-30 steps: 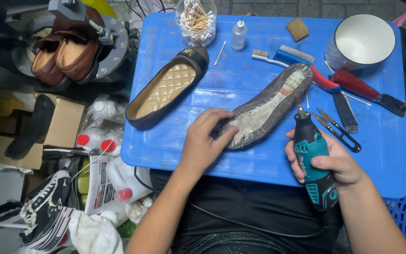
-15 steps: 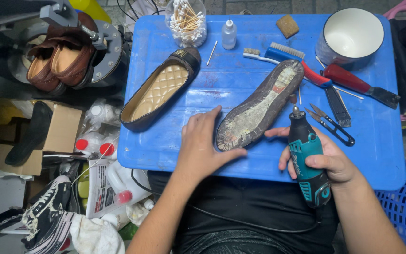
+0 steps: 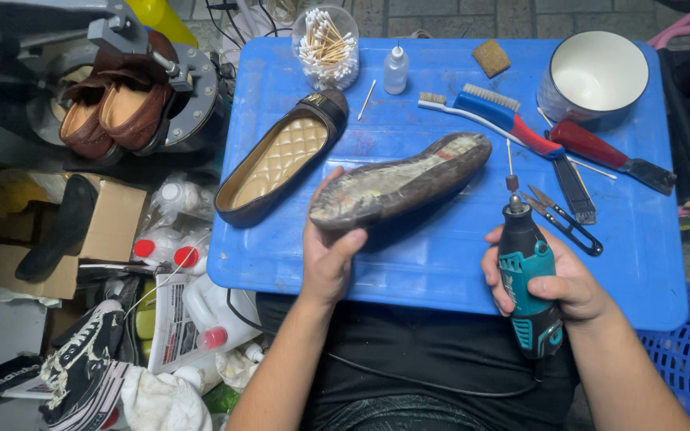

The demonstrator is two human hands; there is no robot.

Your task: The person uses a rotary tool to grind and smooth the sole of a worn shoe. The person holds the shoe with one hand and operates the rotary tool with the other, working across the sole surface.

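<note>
While its fingers (image 3: 337, 243) curl round the heel end of the upturned shoe (image 3: 399, 185), the left hand (image 3: 327, 257) lifts it just above the blue counter (image 3: 441, 263). The right hand (image 3: 561, 283) wraps shut on a teal rotary tool (image 3: 527, 279) (bit pointing away), forearm angled inward. A second black shoe (image 3: 281, 160) lies nearby.

A: Where does the view look from?

B: There is only one, worn on the person's head. It faces almost straight down onto the blue table (image 3: 441, 263) and the person's lap.

A: How near?

B: Close. The left hand (image 3: 329, 255) and right hand (image 3: 557, 279) sit low in the frame, forearms entering from the bottom edge.

A: What lies at the margins?

B: Floor clutter on the left, and the table's far edge at the top.
</note>
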